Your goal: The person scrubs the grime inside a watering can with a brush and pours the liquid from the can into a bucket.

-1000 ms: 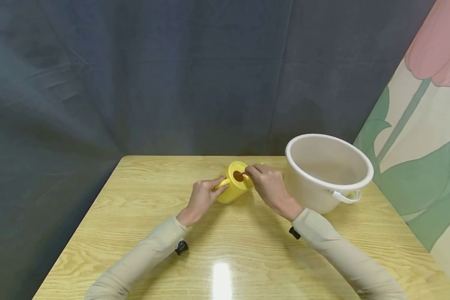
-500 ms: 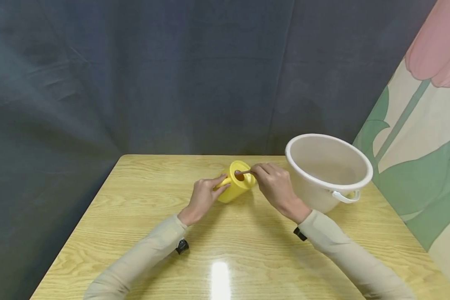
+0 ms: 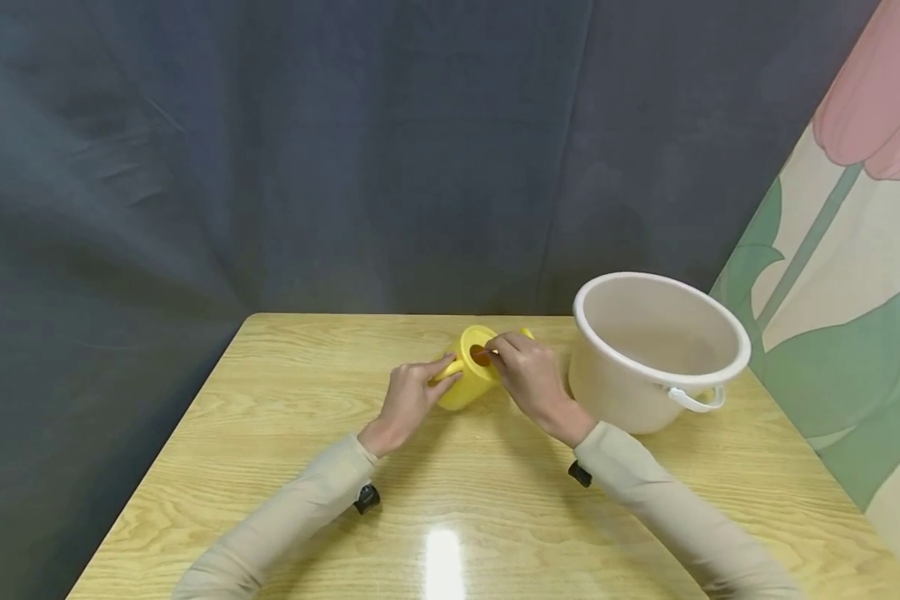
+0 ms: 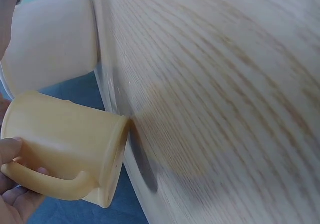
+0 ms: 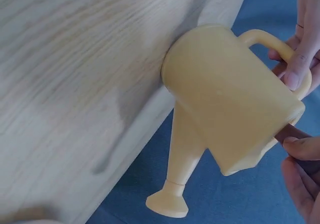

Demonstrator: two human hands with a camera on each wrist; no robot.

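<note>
A yellow watering can tilts over the table, its round top opening turned toward the right hand. My left hand grips the can's handle, thumb on one side and fingers through it. A thin brown stick-like tool is pinched between the thumb and fingers of my right hand, and its far end is inside the opening, hidden there. The right wrist view shows the can's spout with its flared head beyond the table edge in that view.
To the right stands a large whitish bucket with a white handle, close to my right hand. Dark blue cloth hangs behind the wooden table. A flower-patterned wall borders the right side.
My right hand drew the brown tool back to the right, showing more of it, then moved left and pushed it into the opening again. The left hand and watering can stay about where they were.
</note>
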